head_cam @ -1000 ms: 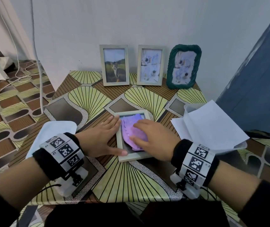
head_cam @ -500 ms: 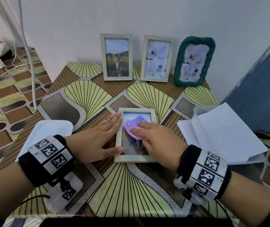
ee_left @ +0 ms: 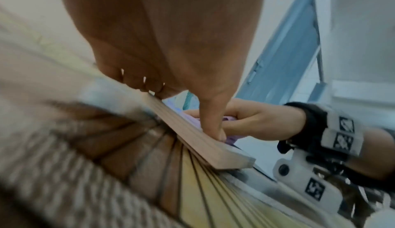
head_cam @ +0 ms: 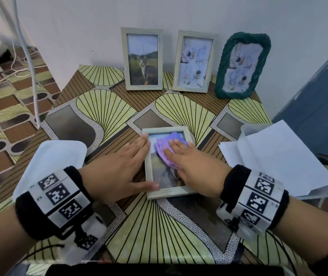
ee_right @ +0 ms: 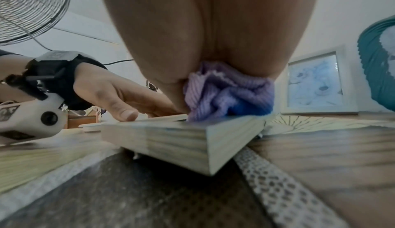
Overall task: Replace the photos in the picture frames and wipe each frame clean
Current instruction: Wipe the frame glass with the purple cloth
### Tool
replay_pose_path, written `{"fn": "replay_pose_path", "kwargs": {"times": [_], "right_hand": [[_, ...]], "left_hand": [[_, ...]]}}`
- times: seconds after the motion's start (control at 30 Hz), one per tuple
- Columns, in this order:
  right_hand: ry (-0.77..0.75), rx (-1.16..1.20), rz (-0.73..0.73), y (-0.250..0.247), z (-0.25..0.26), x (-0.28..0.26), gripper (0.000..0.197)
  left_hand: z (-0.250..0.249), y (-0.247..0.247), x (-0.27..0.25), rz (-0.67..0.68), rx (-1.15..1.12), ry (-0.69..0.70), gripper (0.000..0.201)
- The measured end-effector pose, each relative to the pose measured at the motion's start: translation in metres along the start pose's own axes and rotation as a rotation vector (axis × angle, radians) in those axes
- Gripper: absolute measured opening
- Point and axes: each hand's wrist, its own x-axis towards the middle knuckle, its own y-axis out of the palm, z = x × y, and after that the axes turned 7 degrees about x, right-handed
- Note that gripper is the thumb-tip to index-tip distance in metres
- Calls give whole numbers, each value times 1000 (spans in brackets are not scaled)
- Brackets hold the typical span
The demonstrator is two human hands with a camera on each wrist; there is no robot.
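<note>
Head view: a pale wooden frame (head_cam: 169, 191) lies flat on the patterned table (head_cam: 159, 236), near its middle. The left hand (head_cam: 115, 172) rests with straight fingers along the frame's left edge, thumb on the near-left corner. The right hand (head_cam: 195, 168) presses a purple cloth (head_cam: 165, 144) flat onto the glass, fingers extended over it. Three upright frames (head_cam: 142, 58) stand at the far edge by the wall. White papers (head_cam: 278, 156) lie to the right.
</note>
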Motion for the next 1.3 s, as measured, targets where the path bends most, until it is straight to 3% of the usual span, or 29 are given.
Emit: {"fn": "replay_pose_path", "kwargs": {"times": [0.1,0.37,0.5,0.6,0.77,0.87,0.93,1.13,1.3], "right_hand": [[10,52,-11,-6,1,3,64],[15,-16,6,-4,12,8,60],[-5,-63,68,-3,17,12,70],[-52,-59,107,-3,23,9,77],[-189,-102,133,-7,24,-7,64],[-226,-141,183,-8,24,-20,68],[-213,-151,197,-9,24,-29,68],[-140,-309,152,-9,21,-42,42],[-78,-349,146,-12,21,-34,45]], "left_hand": [[4,-8,5,-15,82,19,122],[4,-11,9,102,139,44,125],[3,-12,10,132,128,42,124],[2,-12,10,141,134,38,124],[2,-13,9,145,132,36,124],[1,-14,8,143,121,49,126],[1,-15,8,153,102,54,128],[0,-17,7,175,50,57,130],[-1,-18,5,199,49,46,132]]}}
